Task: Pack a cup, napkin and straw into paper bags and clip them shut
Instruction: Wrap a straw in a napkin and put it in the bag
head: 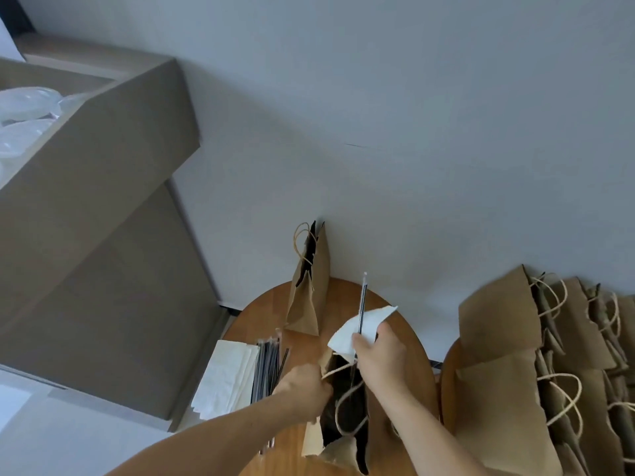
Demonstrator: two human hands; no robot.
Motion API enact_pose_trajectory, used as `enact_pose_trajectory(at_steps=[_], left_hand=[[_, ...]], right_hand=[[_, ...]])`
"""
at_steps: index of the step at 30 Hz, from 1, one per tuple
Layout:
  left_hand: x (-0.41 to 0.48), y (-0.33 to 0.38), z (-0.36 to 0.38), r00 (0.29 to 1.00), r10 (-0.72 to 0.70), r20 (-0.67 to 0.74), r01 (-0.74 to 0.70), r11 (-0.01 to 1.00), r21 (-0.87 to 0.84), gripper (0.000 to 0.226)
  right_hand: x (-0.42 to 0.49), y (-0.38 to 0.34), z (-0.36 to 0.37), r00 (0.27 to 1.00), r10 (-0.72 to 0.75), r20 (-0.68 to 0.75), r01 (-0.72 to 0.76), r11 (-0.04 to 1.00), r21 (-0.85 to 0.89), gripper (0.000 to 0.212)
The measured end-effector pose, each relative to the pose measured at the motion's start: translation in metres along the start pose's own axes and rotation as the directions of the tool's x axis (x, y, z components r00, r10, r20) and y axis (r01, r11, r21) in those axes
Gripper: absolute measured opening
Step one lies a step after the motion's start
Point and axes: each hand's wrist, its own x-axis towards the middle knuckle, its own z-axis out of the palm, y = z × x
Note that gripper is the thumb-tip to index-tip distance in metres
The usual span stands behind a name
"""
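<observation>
bag (314, 438): brown paper, nearest to me, standing on the near part of the table (261, 321) between my forearms. Its mouth is open toward me, and the inside is dark, so I cannot tell what lies in it.
cord handle (335, 370): pale, running from my left fingers across the bag's mouth.
left hand (302, 389): fingers curled tight on the bag's left rim, at the root of the cord handle, holding the mouth open.
right hand (378, 352): just above the bag's far rim, thumb and fingers pinched on the napkin and the straw together.
napkin (357, 328): white, folded, sticking up and away from my right hand, over the bag's mouth and not yet inside.
straw (361, 304): dark, in a clear wrapper, lying against the napkin. Its top points toward the wall and its lower end dips past my thumb toward the bag's mouth.
napkin stack (226, 376): white pile at the table's left edge, left of my left hand.
loose straws (268, 362): dark bundle touching the stack's right side, between it and the bag.
table: round, wooden.
bag row (498, 324): many brown bags with cord handles, leaning together on a second wooden top (448, 389) to my right.
far bag (309, 297): upright at the table's far edge, against the wall.
boxes (96, 166): two large cardboard ones stacked at left, the upper one open, with clear plastic pieces (24, 108) inside.
wall (378, 132): plain, pale grey.
</observation>
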Motion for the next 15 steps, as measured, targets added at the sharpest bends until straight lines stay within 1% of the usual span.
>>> enact_pose_trajectory(at_steps=[2, 4, 7, 8, 11, 15], left_hand=[[0.0, -0.002, -0.005, 0.997, -0.074, 0.035, 0.079, 0.985, -0.156, 0.02], [0.001, -0.004, -0.008, 0.993, -0.105, 0.05, 0.114, 0.954, -0.276, 0.02], [0.003, -0.006, -0.007, 0.992, -0.108, 0.071, 0.125, 0.933, -0.337, 0.021], [0.003, -0.007, -0.006, 0.991, -0.105, 0.087, 0.129, 0.931, -0.342, 0.022], [0.002, -0.008, -0.005, 0.989, -0.079, 0.123, 0.117, 0.933, -0.34, 0.025], [0.002, -0.018, -0.012, 0.992, -0.078, 0.098, 0.106, 0.939, -0.326, 0.025]], right_hand=[[-0.008, 0.005, -0.008, 0.996, -0.032, 0.084, 0.041, 0.992, -0.116, 0.015], [-0.015, 0.011, -0.015, 0.978, -0.049, 0.201, 0.096, 0.969, -0.229, 0.015], [-0.023, 0.016, -0.013, 0.941, -0.021, 0.339, 0.153, 0.918, -0.367, 0.012], [-0.025, 0.017, -0.006, 0.934, -0.001, 0.358, 0.143, 0.918, -0.371, 0.012], [-0.026, 0.021, 0.02, 0.911, 0.096, 0.402, 0.034, 0.952, -0.304, 0.016], [-0.014, 0.039, 0.049, 0.868, 0.253, 0.427, -0.108, 0.936, -0.334, 0.015]])
